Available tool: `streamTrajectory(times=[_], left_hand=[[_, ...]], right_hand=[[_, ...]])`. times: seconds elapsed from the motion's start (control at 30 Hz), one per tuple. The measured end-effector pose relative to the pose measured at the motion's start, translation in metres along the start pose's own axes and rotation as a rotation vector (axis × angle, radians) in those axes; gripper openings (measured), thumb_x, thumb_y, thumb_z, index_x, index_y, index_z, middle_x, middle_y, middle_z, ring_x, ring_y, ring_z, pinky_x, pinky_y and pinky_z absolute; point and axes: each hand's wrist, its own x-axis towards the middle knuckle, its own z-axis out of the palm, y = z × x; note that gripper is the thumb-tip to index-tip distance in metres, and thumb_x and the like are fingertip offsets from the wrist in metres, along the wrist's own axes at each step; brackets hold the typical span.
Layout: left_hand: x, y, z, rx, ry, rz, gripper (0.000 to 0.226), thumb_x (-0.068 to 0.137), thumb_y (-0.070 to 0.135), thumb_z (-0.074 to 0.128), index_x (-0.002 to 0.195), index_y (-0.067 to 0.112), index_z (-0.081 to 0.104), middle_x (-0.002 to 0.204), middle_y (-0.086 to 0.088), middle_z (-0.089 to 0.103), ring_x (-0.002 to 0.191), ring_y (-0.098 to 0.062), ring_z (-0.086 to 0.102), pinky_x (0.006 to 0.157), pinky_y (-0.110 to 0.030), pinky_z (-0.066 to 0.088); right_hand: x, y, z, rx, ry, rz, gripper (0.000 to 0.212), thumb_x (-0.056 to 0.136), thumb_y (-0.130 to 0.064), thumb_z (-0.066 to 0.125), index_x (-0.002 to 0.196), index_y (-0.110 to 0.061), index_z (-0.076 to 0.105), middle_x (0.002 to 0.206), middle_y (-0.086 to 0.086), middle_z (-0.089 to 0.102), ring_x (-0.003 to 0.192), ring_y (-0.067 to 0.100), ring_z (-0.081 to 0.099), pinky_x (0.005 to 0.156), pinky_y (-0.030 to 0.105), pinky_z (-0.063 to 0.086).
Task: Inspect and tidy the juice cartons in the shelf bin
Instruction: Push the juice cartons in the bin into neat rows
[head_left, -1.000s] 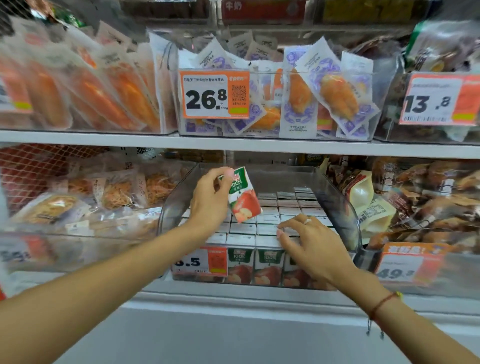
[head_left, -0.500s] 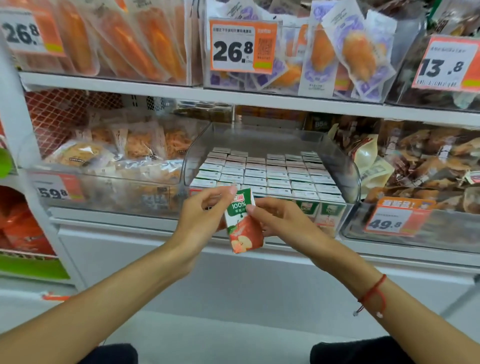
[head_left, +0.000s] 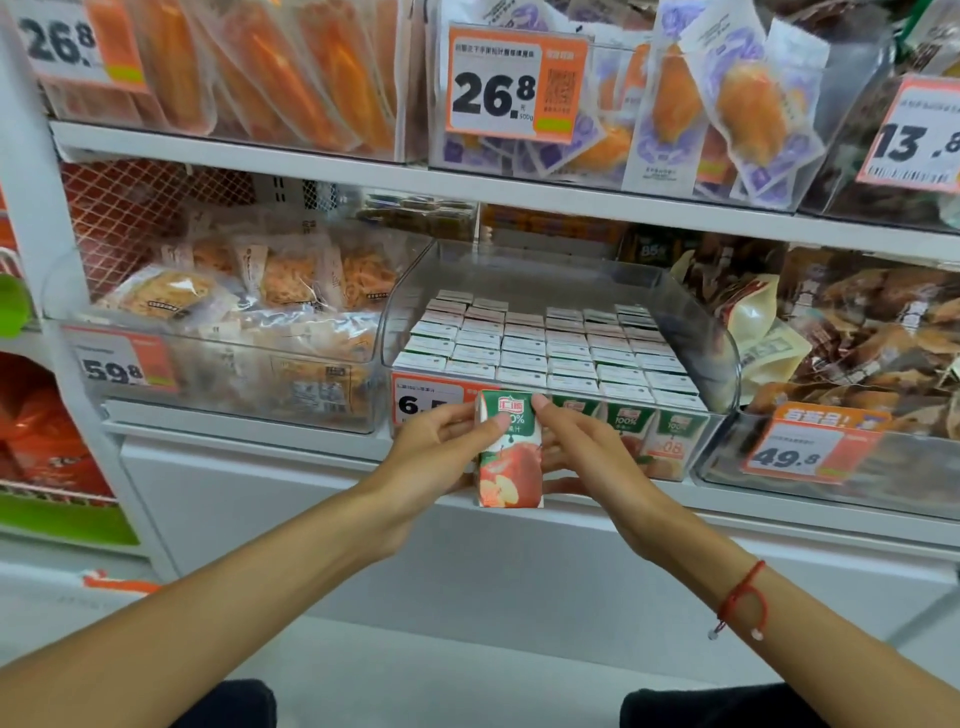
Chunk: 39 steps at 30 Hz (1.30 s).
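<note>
**Juice carton held upright before the shelf bin**

Juice carton (head_left: 509, 457): one small green, white and red pack printed with apples, upright, front face toward the camera. Location: in front of the lower edge of the clear shelf bin (head_left: 724, 358), outside it, between both sets of fingers.

Left hand (head_left: 441, 457): thumb and fingers curled round the carton's left edge, thumb tip lying across the green upper panel.

Right hand (head_left: 582, 457): fingers narrow, index tip pinching the top right corner, thumb under the lower right edge.

Shelf bin: transparent, curved-fronted, directly behind the fingers. Contents: stocked cartons (head_left: 550, 348) packed in tight rows, white tops up, green fronts of the first row showing through the front wall to the right of the right fingers. An orange price tag (head_left: 426, 402) on the bin's front sits just left of the left fingertips, partly covered by them.

Neighbouring containers: a clear bin of bagged pastries (head_left: 234, 296) well left of the left hand; a clear bin of brown packaged snacks (head_left: 857, 332) well right of the right hand; on the shelf above the fingers, a bin of purple-printed pouches (head_left: 727, 104).

Change from half a second ago: the carton stood tilted and lower, its top pinched by both hands; it is now straightened and raised against the bin front, with the right thumb moved beneath it.
</note>
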Motion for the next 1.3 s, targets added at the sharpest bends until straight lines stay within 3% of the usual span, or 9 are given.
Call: streamTrajectory(times=[0.17,0.3,0.4,0.47,0.6,0.7,0.8,1.07,1.3], left_hand=[[-0.001,0.005,0.0,0.004,-0.041,-0.015,0.034,0.094,0.032,0.062,0.125,0.022,0.063,0.114,0.005,0.072,0.104,-0.01,0.069,0.082,-0.021,0.056],[-0.001,0.007,-0.003,0.001,-0.128,-0.025,0.03,0.097,0.035,0.057,0.124,0.022,0.065,0.11,0.005,0.074,0.107,-0.009,0.068,0.088,-0.024,0.054],[-0.001,0.005,-0.006,0.017,-0.16,-0.043,0.032,0.096,0.039,0.056,0.124,0.024,0.065,0.112,0.006,0.074,0.11,-0.011,0.066,0.097,-0.032,0.052],[0.001,0.004,-0.008,0.024,-0.154,-0.027,0.032,0.097,0.04,0.055,0.123,0.024,0.066,0.112,0.006,0.074,0.108,-0.01,0.068,0.093,-0.028,0.054],[0.002,0.002,-0.01,-0.008,-0.117,0.019,0.028,0.096,0.04,0.055,0.114,0.024,0.07,0.103,0.007,0.076,0.098,-0.007,0.071,0.074,-0.015,0.055],[0.001,0.001,-0.01,-0.027,-0.063,0.031,0.025,0.096,0.041,0.055,0.105,0.024,0.072,0.096,0.007,0.077,0.09,-0.005,0.072,0.065,-0.011,0.053],[0.001,0.002,-0.009,-0.057,-0.015,0.014,0.023,0.097,0.039,0.055,0.105,0.025,0.071,0.096,0.006,0.077,0.09,-0.007,0.072,0.067,-0.013,0.055],[0.0,0.004,-0.004,-0.13,0.038,0.004,0.021,0.098,0.036,0.054,0.101,0.023,0.07,0.094,0.003,0.077,0.088,-0.008,0.073,0.067,-0.015,0.056],[0.002,0.004,-0.004,-0.112,0.019,0.003,0.021,0.098,0.039,0.054,0.101,0.026,0.071,0.092,0.007,0.077,0.086,-0.003,0.072,0.063,-0.013,0.054]], right_hand=[[0.001,0.001,0.0,-0.004,0.009,0.005,0.042,0.096,-0.054,0.044,0.102,-0.019,0.068,0.092,0.003,0.074,0.072,0.005,0.071,0.059,0.014,0.051],[0.001,0.001,-0.001,0.01,0.042,0.036,0.045,0.097,-0.055,0.042,0.102,-0.019,0.069,0.091,0.002,0.074,0.075,0.007,0.07,0.067,0.018,0.052],[0.002,-0.002,-0.002,-0.009,0.078,0.01,0.044,0.097,-0.053,0.043,0.099,-0.018,0.068,0.088,-0.001,0.073,0.065,-0.003,0.067,0.053,0.006,0.046],[0.003,-0.004,-0.003,-0.021,0.063,-0.001,0.046,0.097,-0.053,0.044,0.1,-0.014,0.069,0.091,0.004,0.073,0.067,-0.001,0.068,0.056,0.007,0.047],[0.004,-0.003,-0.007,0.026,-0.038,0.018,0.038,0.097,-0.048,0.049,0.108,-0.018,0.069,0.102,0.002,0.075,0.096,0.017,0.071,0.088,0.03,0.052],[0.002,0.0,-0.008,0.08,-0.161,0.013,0.027,0.099,-0.037,0.05,0.115,-0.023,0.067,0.11,0.0,0.074,0.103,0.016,0.069,0.09,0.03,0.053],[0.001,0.0,-0.01,0.123,-0.23,0.016,0.028,0.097,-0.029,0.055,0.124,-0.025,0.063,0.115,-0.002,0.072,0.108,0.014,0.067,0.096,0.033,0.051],[0.002,0.0,-0.017,0.086,-0.274,0.03,0.046,0.09,-0.011,0.065,0.133,-0.023,0.054,0.116,-0.004,0.072,0.108,0.013,0.067,0.092,0.031,0.055],[-0.002,0.0,-0.023,0.048,-0.266,-0.013,0.066,0.067,-0.025,0.077,0.13,-0.025,0.056,0.115,-0.004,0.072,0.107,0.012,0.067,0.09,0.028,0.055]])
